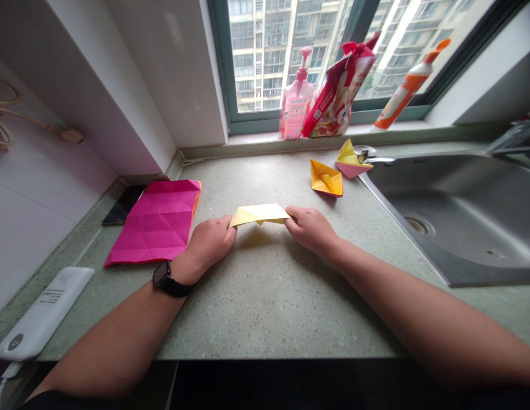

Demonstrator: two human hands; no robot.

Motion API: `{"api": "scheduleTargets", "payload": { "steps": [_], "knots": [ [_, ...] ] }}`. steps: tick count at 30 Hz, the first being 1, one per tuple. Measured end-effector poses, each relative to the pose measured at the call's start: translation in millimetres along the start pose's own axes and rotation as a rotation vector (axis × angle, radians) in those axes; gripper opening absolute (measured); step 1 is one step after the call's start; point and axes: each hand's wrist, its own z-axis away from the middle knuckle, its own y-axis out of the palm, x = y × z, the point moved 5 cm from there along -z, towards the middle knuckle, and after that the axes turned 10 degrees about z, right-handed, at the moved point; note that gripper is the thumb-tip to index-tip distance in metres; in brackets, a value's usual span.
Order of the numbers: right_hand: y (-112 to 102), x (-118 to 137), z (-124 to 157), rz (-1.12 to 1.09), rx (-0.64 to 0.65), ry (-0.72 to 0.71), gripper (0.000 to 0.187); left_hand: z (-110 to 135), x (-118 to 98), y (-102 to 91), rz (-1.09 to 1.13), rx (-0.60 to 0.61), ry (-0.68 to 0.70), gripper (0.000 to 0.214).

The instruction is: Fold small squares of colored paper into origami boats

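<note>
A folded piece of pale yellow paper (260, 213) is stretched between my two hands, just above the counter. My left hand (211, 240) pinches its left end, and my right hand (310, 226) pinches the right end. A small folded point hangs under the paper's middle. Left of my left hand lie creased magenta sheets (156, 219) with an orange edge showing. Beyond my right hand sit two folded paper boats, an orange one (325, 177) and a yellow and pink one (351, 160).
A steel sink (444, 193) is set into the counter (248, 313) at the right. A pink pump bottle (296, 105), a red bag (344, 91) and an orange-white bottle (406, 91) line the windowsill. A white power bank (47, 310) and a dark flat device (123, 206) lie at the left.
</note>
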Motion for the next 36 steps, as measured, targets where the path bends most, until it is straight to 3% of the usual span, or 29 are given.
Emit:
{"api": "scheduleTargets", "payload": {
  "steps": [12, 18, 25, 36],
  "knots": [
    [-4.0, -4.6, -3.7, 0.027, 0.031, 0.037, 0.031, 0.9, -3.8, -0.1, 0.088, 0.071, 0.025, 0.042],
    [-2.7, -1.5, -3.8, 0.019, 0.073, 0.0, 0.023, 0.6, -7.4, 0.1, 0.051, 0.146, -0.035, 0.036],
    [-2.5, 0.2, -2.2, 0.0, 0.069, -0.05, 0.014, -2.4, -4.9, -1.6, 0.045, 0.131, -0.106, 0.038],
    [3.0, -5.5, -2.9, 0.012, 0.021, -0.08, 0.021, -4.0, -2.1, 1.0, 0.169, 0.084, -0.07, 0.033]
  ]
}}
